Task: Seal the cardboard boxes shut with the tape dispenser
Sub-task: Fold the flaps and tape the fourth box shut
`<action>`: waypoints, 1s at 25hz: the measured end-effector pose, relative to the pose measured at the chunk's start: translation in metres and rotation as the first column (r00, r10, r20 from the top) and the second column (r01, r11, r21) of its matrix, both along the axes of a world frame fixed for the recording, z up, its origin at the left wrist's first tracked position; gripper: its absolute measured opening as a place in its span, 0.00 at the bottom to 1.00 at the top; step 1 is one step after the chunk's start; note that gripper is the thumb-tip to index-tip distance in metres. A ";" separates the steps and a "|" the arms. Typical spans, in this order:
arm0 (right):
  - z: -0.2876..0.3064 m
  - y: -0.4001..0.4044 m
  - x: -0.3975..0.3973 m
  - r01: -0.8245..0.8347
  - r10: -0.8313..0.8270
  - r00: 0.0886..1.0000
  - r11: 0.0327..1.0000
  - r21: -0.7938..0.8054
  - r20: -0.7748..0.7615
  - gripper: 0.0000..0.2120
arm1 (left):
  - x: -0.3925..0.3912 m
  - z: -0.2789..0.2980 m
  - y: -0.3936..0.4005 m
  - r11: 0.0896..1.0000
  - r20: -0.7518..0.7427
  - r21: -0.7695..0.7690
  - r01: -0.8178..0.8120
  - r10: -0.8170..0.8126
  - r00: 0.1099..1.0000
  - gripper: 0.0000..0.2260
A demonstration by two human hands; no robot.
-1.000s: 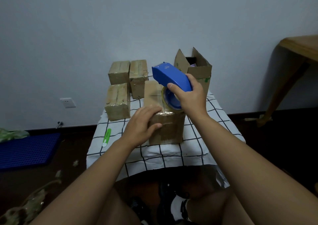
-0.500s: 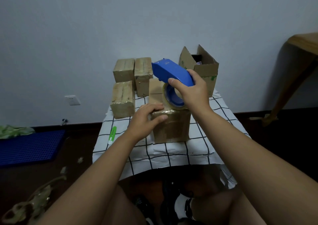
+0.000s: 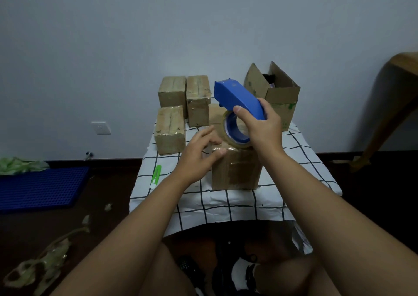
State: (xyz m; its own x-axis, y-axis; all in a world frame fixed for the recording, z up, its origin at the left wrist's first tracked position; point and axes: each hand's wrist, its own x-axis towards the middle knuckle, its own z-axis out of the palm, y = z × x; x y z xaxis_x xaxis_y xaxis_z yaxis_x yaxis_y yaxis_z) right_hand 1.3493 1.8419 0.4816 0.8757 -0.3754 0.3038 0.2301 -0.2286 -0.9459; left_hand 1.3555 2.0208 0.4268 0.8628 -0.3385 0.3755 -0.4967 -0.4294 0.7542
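Observation:
A closed cardboard box (image 3: pixel 236 171) stands near the front of the small table with clear tape on its top and front. My right hand (image 3: pixel 262 126) grips the blue tape dispenser (image 3: pixel 237 97), whose tape roll (image 3: pixel 235 130) sits on the box's top near edge. My left hand (image 3: pixel 200 154) has spread, relaxed fingers at the box's top left corner, fingertips touching the taped edge. Three taped boxes (image 3: pixel 170 129) (image 3: pixel 172 93) (image 3: pixel 198 99) stand behind on the left. An open box (image 3: pixel 280 94) with raised flaps stands at the back right.
The table wears a white cloth with a black grid (image 3: pixel 226 203). A green and white utility knife (image 3: pixel 156 176) lies on its left side. On the floor are a blue mat (image 3: pixel 40 188) and tape scraps (image 3: pixel 43 261). A wooden table (image 3: pixel 398 96) stands at the right.
My left hand has loosened from the box top, its fingers now spread at the left corner. The dispenser has tilted up a little. The camera view has shifted slightly.

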 end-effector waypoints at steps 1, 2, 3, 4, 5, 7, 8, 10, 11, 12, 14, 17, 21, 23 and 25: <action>0.000 -0.001 0.000 -0.003 0.003 1.000 1.000 0.000 0.003 0.27 | 0.004 -0.003 0.001 1.000 0.044 -0.011 -0.025 0.026 0.999 0.07; 0.000 -0.001 0.001 -0.009 0.009 1.000 1.000 0.004 0.005 0.25 | 0.008 -0.007 0.002 0.999 0.077 -0.013 -0.036 0.037 0.996 0.07; 0.000 -0.002 0.002 -0.016 0.016 1.000 1.000 0.015 0.005 0.24 | 0.011 -0.010 0.003 0.999 0.087 -0.017 -0.039 0.041 0.995 0.09; -0.001 -0.003 0.003 -0.020 0.020 1.000 0.999 0.028 0.003 0.24 | 0.012 -0.013 0.004 0.999 0.079 -0.029 -0.037 0.039 0.996 0.10; -0.001 -0.003 0.003 -0.019 0.019 1.000 0.999 0.035 -0.002 0.25 | 0.012 -0.015 0.004 0.999 0.067 -0.037 -0.034 0.036 0.997 0.11; -0.002 -0.003 0.004 -0.020 0.021 1.000 0.999 0.034 -0.008 0.27 | 0.012 -0.017 0.005 1.000 0.075 -0.006 -0.028 0.029 0.997 0.13; -0.002 -0.003 0.003 -0.025 0.025 1.000 0.999 0.034 -0.008 0.26 | 0.012 -0.019 0.008 0.999 0.086 0.032 -0.016 0.014 0.996 0.14; 0.001 -0.002 0.001 -0.031 0.031 1.000 0.999 0.039 -0.001 0.24 | 0.013 -0.018 0.016 0.993 0.061 0.114 0.035 -0.042 0.997 0.18; 0.002 -0.002 -0.001 -0.032 0.032 0.999 0.999 0.039 0.005 0.23 | 0.013 -0.017 0.020 0.988 0.033 0.136 0.068 -0.073 0.997 0.20; 0.002 -0.001 -0.002 -0.033 0.033 0.999 0.999 0.038 0.009 0.22 | 0.012 -0.016 0.021 0.988 0.002 0.123 0.092 -0.092 0.996 0.20; 0.002 -0.001 -0.001 -0.034 0.033 0.999 0.999 0.033 0.018 0.22 | 0.011 -0.013 0.018 0.997 -0.034 -0.008 0.074 -0.074 0.997 0.17; 0.001 -0.001 0.000 -0.030 0.029 0.999 0.999 0.025 0.019 0.23 | 0.010 -0.019 0.005 0.992 0.021 -0.130 -0.010 0.012 1.000 0.09; 0.000 -0.003 0.002 -0.033 0.032 0.999 0.999 0.026 0.018 0.24 | 0.012 -0.018 0.012 0.998 0.063 0.023 0.053 -0.054 0.997 0.15; 0.001 -0.002 0.002 -0.031 0.031 0.999 0.999 0.017 0.020 0.24 | 0.007 -0.015 0.016 0.996 -0.020 0.063 0.055 -0.054 0.998 0.22; 0.000 -0.002 0.002 -0.030 0.030 0.999 1.000 0.005 0.025 0.24 | -0.012 -0.021 0.008 0.988 -0.114 -0.095 -0.120 0.109 0.987 0.26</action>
State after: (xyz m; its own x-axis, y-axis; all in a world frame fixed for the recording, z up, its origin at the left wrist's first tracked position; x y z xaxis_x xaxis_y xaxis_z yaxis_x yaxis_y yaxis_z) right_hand 1.3508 1.8398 0.4818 0.8788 -0.3513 0.3231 0.2598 -0.2159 -0.9412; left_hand 1.3434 2.0289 0.4062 0.9311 -0.1999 0.3052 -0.3618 -0.3979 0.8431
